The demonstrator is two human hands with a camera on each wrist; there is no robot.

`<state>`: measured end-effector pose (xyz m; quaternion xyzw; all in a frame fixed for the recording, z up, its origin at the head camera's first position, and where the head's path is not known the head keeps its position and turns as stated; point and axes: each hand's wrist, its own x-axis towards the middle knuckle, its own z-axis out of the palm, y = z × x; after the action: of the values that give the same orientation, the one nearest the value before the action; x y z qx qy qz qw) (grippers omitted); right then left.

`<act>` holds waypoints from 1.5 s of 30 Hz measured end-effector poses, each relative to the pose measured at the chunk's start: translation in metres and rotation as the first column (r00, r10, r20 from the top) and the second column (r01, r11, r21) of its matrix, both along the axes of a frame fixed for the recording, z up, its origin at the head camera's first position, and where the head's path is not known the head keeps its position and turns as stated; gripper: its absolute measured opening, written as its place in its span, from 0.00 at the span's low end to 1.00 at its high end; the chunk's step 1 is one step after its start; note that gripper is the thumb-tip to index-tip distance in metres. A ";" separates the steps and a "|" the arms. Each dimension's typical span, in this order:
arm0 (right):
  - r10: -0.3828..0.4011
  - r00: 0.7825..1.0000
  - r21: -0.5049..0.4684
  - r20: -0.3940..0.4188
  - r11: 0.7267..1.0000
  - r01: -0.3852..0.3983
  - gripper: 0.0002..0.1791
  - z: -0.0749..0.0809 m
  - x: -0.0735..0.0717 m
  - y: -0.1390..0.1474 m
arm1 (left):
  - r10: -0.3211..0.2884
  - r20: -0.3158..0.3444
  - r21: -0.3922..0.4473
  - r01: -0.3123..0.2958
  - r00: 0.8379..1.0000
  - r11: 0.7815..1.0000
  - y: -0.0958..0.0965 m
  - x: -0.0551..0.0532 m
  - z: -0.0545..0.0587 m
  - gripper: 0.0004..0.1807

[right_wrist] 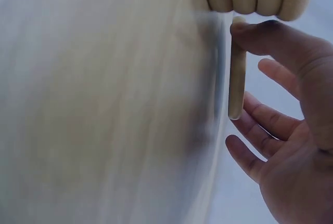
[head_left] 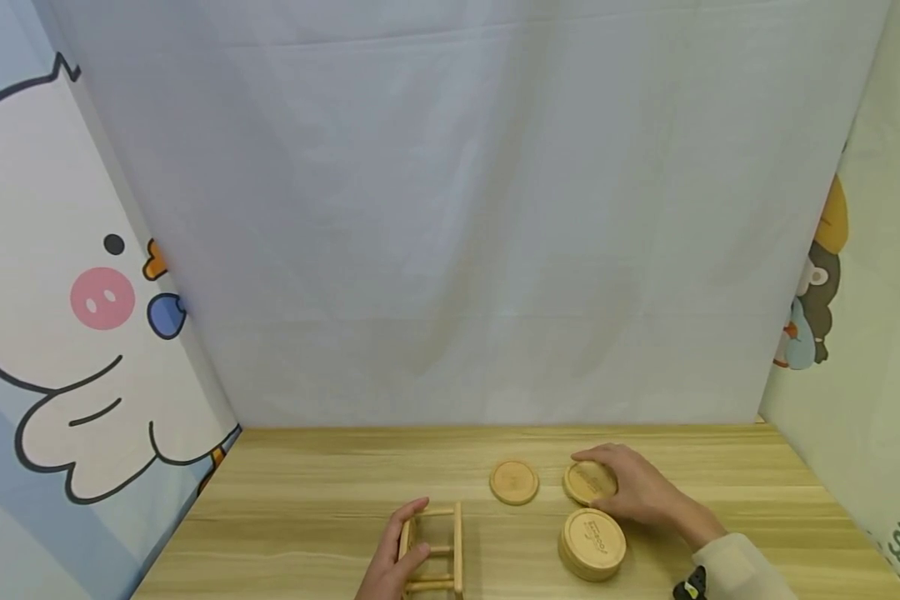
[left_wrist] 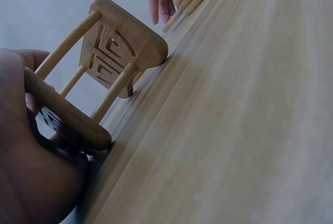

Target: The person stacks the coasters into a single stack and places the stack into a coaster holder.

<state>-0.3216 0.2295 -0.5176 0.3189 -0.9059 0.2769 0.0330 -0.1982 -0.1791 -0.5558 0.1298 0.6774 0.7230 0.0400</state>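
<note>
On the left, my left hand (head_left: 395,554) grips the near side panel of a wooden coaster holder (head_left: 457,546), a frame of two panels joined by rods. The left wrist view shows cut-out line patterns in the far panel (left_wrist: 114,47). My right hand (head_left: 640,490) holds a round wooden coaster (head_left: 589,482) by its edges, thumb on one side and fingers on the opposite one. In the right wrist view that coaster (right_wrist: 237,78) appears edge-on, close over the table. Directly in front of it stands a stack of several coasters (head_left: 592,543), the top one bearing printed lettering.
Another single coaster (head_left: 514,482) lies flat on the wood-grain table (head_left: 307,500), between the holder and the right hand. A pale curtain (head_left: 450,250) hangs along the table's back edge, and cartoon-printed cloths (head_left: 37,250) flank both sides.
</note>
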 end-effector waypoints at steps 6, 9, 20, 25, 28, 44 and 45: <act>-0.022 0.999 -0.007 -0.029 1.000 0.022 0.38 0.001 0.002 0.002 | 0.023 -0.002 -0.040 -0.023 1.000 0.999 0.000 0.001 0.000 0.34; -0.047 0.999 -0.004 -0.028 0.999 0.047 0.38 0.002 0.003 0.004 | 0.021 0.007 -0.039 -0.020 1.000 0.999 0.001 0.001 0.001 0.34; -0.092 0.994 -0.030 -0.052 0.995 0.090 0.38 0.008 0.009 0.010 | 0.062 -0.016 -0.105 -0.064 0.998 0.992 0.002 0.000 0.002 0.32; -0.083 0.994 -0.030 -0.074 0.996 0.081 0.39 0.008 0.010 0.009 | 0.063 -0.048 -0.100 -0.068 0.997 0.993 0.000 -0.001 -0.003 0.32; -0.082 0.993 -0.023 -0.087 0.997 0.080 0.38 0.009 0.013 0.010 | 0.042 -0.109 -0.087 -0.051 0.993 0.995 -0.002 -0.003 -0.009 0.31; -0.105 0.987 -0.066 -0.120 0.993 0.098 0.37 0.008 0.023 0.017 | 0.010 -0.124 -0.039 -0.015 0.992 0.999 -0.003 -0.005 -0.014 0.32; -0.105 0.987 -0.070 -0.120 0.993 0.097 0.37 0.008 0.024 0.017 | 0.009 -0.138 -0.048 -0.016 0.990 0.999 -0.004 -0.006 -0.016 0.31</act>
<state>-0.2981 0.2465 -0.5095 0.2877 -0.9079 0.2833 0.1129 -0.2038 -0.1830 -0.5715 0.1742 0.6969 0.6956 -0.0081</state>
